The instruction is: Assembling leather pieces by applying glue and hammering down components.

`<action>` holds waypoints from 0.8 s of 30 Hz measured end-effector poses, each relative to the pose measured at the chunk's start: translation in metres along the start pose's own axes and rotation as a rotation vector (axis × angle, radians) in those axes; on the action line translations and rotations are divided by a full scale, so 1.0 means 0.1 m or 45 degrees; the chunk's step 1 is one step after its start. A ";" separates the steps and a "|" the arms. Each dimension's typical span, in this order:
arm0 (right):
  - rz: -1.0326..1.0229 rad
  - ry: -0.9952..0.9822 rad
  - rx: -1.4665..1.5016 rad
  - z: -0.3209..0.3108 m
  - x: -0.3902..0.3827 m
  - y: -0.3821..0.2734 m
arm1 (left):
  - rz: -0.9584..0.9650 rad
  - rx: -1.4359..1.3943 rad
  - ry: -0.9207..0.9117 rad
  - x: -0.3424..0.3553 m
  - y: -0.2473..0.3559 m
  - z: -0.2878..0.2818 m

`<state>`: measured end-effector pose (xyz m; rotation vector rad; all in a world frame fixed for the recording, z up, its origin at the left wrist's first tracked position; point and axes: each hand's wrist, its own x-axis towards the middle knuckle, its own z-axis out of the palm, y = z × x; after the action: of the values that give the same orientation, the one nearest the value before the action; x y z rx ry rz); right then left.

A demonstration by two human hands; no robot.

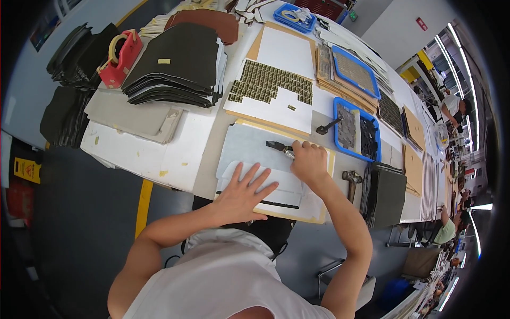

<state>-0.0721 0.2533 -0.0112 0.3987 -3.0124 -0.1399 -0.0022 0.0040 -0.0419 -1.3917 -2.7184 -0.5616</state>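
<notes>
Two bare hands are working over a pale blue-grey, flat sheet [239,139] at the near edge of a long white table [141,164]. From where I am standing, the left hand [244,192] is holding nothing; its fingers are spreading wide and pressing down on a smooth, thin white piece [289,186] that is lying over the sheet's near part. The right hand [309,159] is clenching around the handle of a slim hand tool with a flat black head and a shiny metallic shank [277,145]. That head is pointing left, beyond the left fingertips, over the blue-grey sheet; I cannot tell whether it is touching. A narrow black strip [279,204] is lying nearer the body. To the right, a metal-headed hammer with a brown handle [351,183] is resting beside a stack of dark, flat panels [388,194].

Judging by this pose, working well is calling for a flat, even left palm so neither layer is creeping. The fingertips should be staying clear of the black head's path, and the right wrist should be guiding it low, with light, steady pressure, so the sheet is not wrinkling.
</notes>
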 end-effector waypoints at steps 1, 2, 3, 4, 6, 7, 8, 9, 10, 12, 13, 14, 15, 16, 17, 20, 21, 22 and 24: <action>0.118 -0.058 0.144 -0.06 -0.03 0.00 | -0.016 -0.031 0.011 0.00 0.00 -0.01; 0.117 -0.056 0.143 -0.12 -0.09 0.01 | -0.016 -0.029 0.013 0.00 0.01 -0.02; 0.312 -0.051 0.271 -0.20 -0.19 0.04 | -0.018 -0.034 -0.008 0.00 0.02 -0.05; 0.497 -0.049 0.400 -0.28 -0.30 0.08 | -0.029 -0.039 -0.029 -0.02 0.03 -0.06; 0.756 -0.104 0.389 -0.44 -0.56 0.20 | -0.010 -0.057 -0.033 -0.04 0.06 -0.09; 0.804 -0.025 0.364 -0.39 -0.74 0.28 | 0.015 -0.072 -0.036 -0.06 0.06 -0.08; 0.853 0.055 0.343 -0.33 -0.92 0.36 | 0.013 -0.069 -0.035 -0.07 0.05 -0.09; 0.850 0.056 0.346 -0.26 -1.09 0.41 | 0.049 -0.080 -0.030 -0.09 0.03 -0.08; 0.899 0.111 0.324 -0.21 -1.25 0.45 | 0.087 -0.094 -0.029 -0.11 0.01 -0.08; 0.955 0.165 0.303 -0.13 -1.44 0.49 | 0.104 -0.127 -0.049 -0.13 -0.11 0.04; 0.959 0.152 0.274 -0.11 -1.51 0.49 | 0.116 -0.157 -0.073 -0.13 -0.16 0.05; 0.969 0.141 0.238 -0.07 -1.58 0.49 | 0.126 -0.158 -0.082 -0.08 -0.15 -0.06; 0.983 0.141 0.242 -0.01 -1.66 0.49 | 0.106 -0.167 -0.059 -0.05 -0.12 -0.20; 0.922 0.163 0.181 0.04 -1.70 0.49 | 0.087 -0.170 -0.034 0.00 -0.10 -0.33; 0.862 0.186 0.121 0.08 -1.73 0.49 | 0.121 -0.043 -0.125 0.02 -0.09 -0.39; 0.709 0.436 0.231 0.09 -1.73 0.42 | 0.145 0.014 -0.315 -0.10 -0.03 -0.30; 0.729 0.445 0.241 0.09 -1.71 0.39 | 0.147 0.001 -0.206 -0.16 -0.01 -0.23; 0.643 0.547 0.267 0.08 -1.69 0.36 | 0.162 0.012 -0.223 -0.17 -0.04 -0.26; 0.569 0.653 0.306 0.06 -1.64 0.29 | 0.158 -0.079 -0.128 -0.17 -0.10 -0.33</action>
<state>0.0773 0.3252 -0.0286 -0.2043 -2.5267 0.3127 -0.0044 -0.0256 -0.0177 -1.6327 -2.6870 -0.5878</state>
